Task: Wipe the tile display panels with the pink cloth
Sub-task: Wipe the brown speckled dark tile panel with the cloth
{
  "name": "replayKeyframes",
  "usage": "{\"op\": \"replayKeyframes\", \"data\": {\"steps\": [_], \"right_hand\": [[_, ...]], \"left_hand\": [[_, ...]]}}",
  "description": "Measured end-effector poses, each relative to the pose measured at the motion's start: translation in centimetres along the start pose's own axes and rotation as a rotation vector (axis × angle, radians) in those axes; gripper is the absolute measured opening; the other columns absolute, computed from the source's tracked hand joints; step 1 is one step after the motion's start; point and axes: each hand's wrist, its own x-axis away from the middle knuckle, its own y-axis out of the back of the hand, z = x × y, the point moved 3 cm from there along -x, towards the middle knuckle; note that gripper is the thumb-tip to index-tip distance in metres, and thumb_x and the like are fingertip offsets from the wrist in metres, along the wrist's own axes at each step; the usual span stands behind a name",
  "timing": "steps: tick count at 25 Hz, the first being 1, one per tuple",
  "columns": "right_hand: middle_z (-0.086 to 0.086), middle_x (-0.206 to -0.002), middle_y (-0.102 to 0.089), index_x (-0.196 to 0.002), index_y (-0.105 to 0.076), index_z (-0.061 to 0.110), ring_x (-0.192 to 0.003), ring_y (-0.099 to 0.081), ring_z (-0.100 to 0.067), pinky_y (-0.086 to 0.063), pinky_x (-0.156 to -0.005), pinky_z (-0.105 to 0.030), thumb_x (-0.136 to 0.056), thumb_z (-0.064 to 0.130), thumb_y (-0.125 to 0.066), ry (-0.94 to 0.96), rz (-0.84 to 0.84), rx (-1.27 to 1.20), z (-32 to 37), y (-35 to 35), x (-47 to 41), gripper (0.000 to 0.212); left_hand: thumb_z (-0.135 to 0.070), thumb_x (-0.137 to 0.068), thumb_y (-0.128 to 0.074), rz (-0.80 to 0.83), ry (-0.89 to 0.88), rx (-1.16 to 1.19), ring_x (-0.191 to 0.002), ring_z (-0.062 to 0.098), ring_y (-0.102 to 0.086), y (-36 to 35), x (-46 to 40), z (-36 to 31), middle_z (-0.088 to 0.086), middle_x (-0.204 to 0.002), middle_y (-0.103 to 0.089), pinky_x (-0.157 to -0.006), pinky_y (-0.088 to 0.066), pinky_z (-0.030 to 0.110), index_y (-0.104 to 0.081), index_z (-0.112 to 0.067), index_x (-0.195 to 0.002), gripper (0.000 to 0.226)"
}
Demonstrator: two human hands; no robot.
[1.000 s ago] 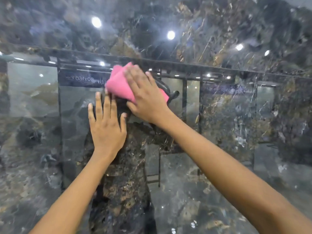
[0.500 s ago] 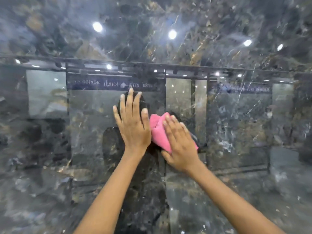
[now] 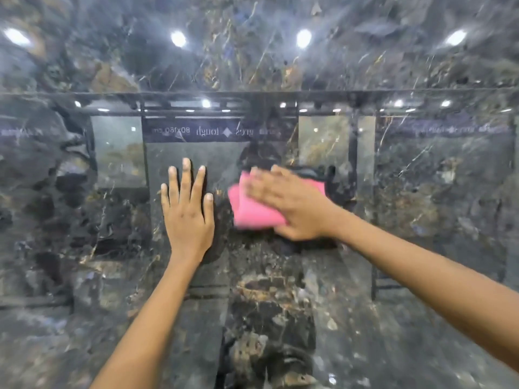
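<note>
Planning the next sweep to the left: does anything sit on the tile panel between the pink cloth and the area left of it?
Yes. The left hand lies flat on the dark marbled tile panel, just left of the pink cloth that the right hand presses there.

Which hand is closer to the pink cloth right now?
Right. The right hand presses flat on the pink cloth against the glossy dark marble tile panel; the left hand rests beside it, apart.

Two hands, the left (image 3: 187,217) and right (image 3: 292,204), one pink cloth (image 3: 250,209), one glossy tile panel (image 3: 421,248).
</note>
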Motion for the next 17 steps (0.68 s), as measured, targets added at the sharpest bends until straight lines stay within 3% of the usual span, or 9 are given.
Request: {"op": "replayKeyframes", "data": {"steps": [2,3,5,7,8,11,14,15,17], "right_hand": [[-0.01,-0.15,-0.041,-0.142,-0.046,0.009,-0.142,-0.029,-0.025,-0.015,-0.118,-0.045,-0.076,0.024,-0.056,0.289,0.237,-0.001,1.1,-0.3,2.9,0.069],[-0.008,-0.145,-0.047,-0.138,-0.05,0.009,-0.138,-0.035,-0.024,-0.022,-0.116,-0.046,-0.077,0.021,-0.058,0.261,0.211,-0.025,-0.7,0.8,3.3,0.063],[-0.009,-0.134,-0.054,-0.131,-0.054,0.006,-0.126,-0.043,-0.021,-0.035,-0.109,-0.049,-0.078,0.019,-0.056,-0.147,-0.053,-0.078,-6.7,4.0,3.4,0.054],[-0.013,-0.143,-0.048,-0.138,-0.047,0.006,-0.134,-0.038,-0.023,-0.032,-0.11,-0.057,-0.078,0.022,-0.053,-0.585,-0.342,-0.084,-10.5,6.6,4.4,0.063],[-0.014,-0.146,-0.044,-0.141,-0.043,0.007,-0.136,-0.035,-0.024,-0.032,-0.109,-0.059,-0.078,0.02,-0.054,-0.675,-0.394,-0.067,-9.7,6.1,5.1,0.066],[-0.016,-0.143,-0.042,-0.139,-0.038,0.004,-0.13,-0.036,-0.026,-0.037,-0.106,-0.054,-0.073,0.013,-0.062,-0.4,-0.267,-0.083,0.5,-0.3,8.2,0.071],[-0.008,-0.154,-0.032,-0.146,-0.034,0.01,-0.144,-0.023,-0.023,-0.006,-0.122,-0.045,-0.078,0.024,-0.055,0.158,0.166,-0.029,10.1,-5.0,12.4,0.073],[-0.007,-0.154,-0.034,-0.146,-0.036,0.012,-0.144,-0.024,-0.022,-0.009,-0.121,-0.047,-0.078,0.023,-0.054,0.198,0.208,-0.046,9.4,-4.7,12.7,0.071],[-0.006,-0.144,-0.046,-0.139,-0.046,0.011,-0.134,-0.038,-0.02,-0.033,-0.112,-0.05,-0.077,0.016,-0.058,-0.052,0.103,-0.128,4.1,-2.1,11.3,0.064]], "left_hand": [[-0.028,-0.103,-0.03,0.011,0.024,-0.021,-0.149,0.03,-0.013,0.0,1.2,0.0,0.005,-0.161,-0.019,-0.119,-0.012,0.048,-0.031,-0.018,-0.152,0.05],[-0.028,-0.103,-0.028,0.016,0.035,-0.027,-0.149,0.028,-0.011,0.0,1.7,-0.1,0.004,-0.161,-0.017,-0.119,-0.011,0.046,-0.029,-0.018,-0.152,0.05],[-0.029,-0.104,-0.025,0.034,0.068,-0.014,-0.15,0.025,-0.006,0.0,2.7,-0.2,0.002,-0.162,-0.013,-0.12,-0.006,0.043,-0.028,-0.017,-0.153,0.051],[-0.028,-0.104,-0.025,0.037,0.107,0.003,-0.15,0.022,-0.004,0.0,3.9,-0.5,0.002,-0.162,-0.013,-0.121,-0.003,0.04,-0.026,-0.015,-0.153,0.051],[-0.028,-0.104,-0.025,0.038,0.129,0.008,-0.151,0.022,-0.004,-0.2,4.6,-0.7,0.002,-0.162,-0.013,-0.121,-0.002,0.039,-0.026,-0.014,-0.153,0.051],[-0.027,-0.104,-0.024,0.054,0.21,0.024,-0.151,0.02,-0.001,-0.8,8.5,-1.6,0.003,-0.162,-0.013,-0.122,-0.001,0.039,-0.022,-0.012,-0.154,0.052],[-0.031,-0.105,-0.021,0.093,0.208,0.0,-0.151,0.019,0.001,-1.4,13.6,-1.9,0.001,-0.163,-0.009,-0.121,-0.003,0.04,-0.02,-0.011,-0.154,0.052],[-0.033,-0.106,-0.019,0.106,0.181,-0.012,-0.151,0.02,0.001,-1.5,15.0,-1.8,-0.001,-0.163,-0.005,-0.121,-0.003,0.04,-0.02,-0.011,-0.153,0.052],[-0.035,-0.106,-0.017,0.117,0.143,-0.022,-0.151,0.02,0.001,-1.7,16.4,-1.4,-0.006,-0.163,-0.001,-0.122,-0.002,0.038,-0.022,-0.01,-0.152,0.053]]}}
